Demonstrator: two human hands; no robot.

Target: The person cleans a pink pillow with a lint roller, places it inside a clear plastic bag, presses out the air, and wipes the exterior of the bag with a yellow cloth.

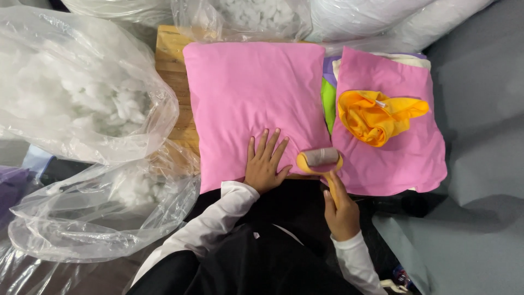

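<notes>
A stuffed pink pillow (254,98) lies on a wooden table (170,60) in front of me. My left hand (265,163) rests flat on its near edge, fingers spread. My right hand (341,210) grips the yellow handle of a lint roller (321,158), whose grey roll touches the pillow's lower right corner. To the right lies a second pink pillow cover (390,158) with a crumpled yellow cloth (376,116) on top of it.
Large clear plastic bags of white stuffing (76,93) stand at the left, and another bag (109,207) lies lower left. More bags (256,16) are behind the pillow. Green and purple fabric (328,101) shows between the pillows. Grey cloth (480,136) covers the right side.
</notes>
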